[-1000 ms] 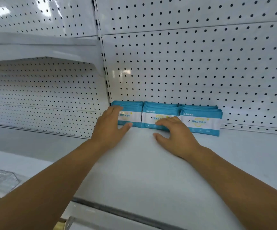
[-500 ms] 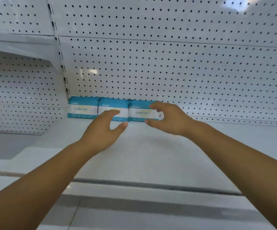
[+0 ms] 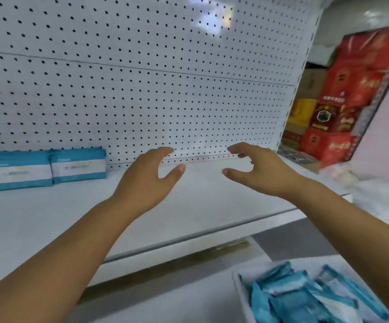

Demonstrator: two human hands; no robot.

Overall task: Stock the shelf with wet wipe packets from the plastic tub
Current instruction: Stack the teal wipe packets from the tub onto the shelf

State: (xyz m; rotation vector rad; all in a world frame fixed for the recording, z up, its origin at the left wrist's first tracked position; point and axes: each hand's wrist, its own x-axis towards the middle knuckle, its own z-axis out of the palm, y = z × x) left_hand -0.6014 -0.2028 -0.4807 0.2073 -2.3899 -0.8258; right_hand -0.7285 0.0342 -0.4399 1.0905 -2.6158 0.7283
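Blue-and-white wet wipe packets (image 3: 78, 165) stand in a row against the pegboard at the far left of the white shelf (image 3: 200, 206). My left hand (image 3: 148, 179) hovers over the bare middle of the shelf, fingers loosely curved, holding nothing. My right hand (image 3: 257, 170) floats beside it to the right, also empty with relaxed fingers. Both hands are well clear of the packets. At the bottom right, the white plastic tub (image 3: 241, 290) holds several loose blue packets (image 3: 305, 299); part of it is hidden behind my right forearm.
A white pegboard (image 3: 142, 78) backs the shelf. Red and brown cartons (image 3: 352, 94) are stacked past the shelf's right end. Crumpled clear plastic (image 3: 380, 197) lies at the right. The shelf's front lip (image 3: 189, 241) runs across below my arms.
Both hands have let go of the packet row and pulled away to the right. The view has swung right and down, bringing the tub and cartons into sight.
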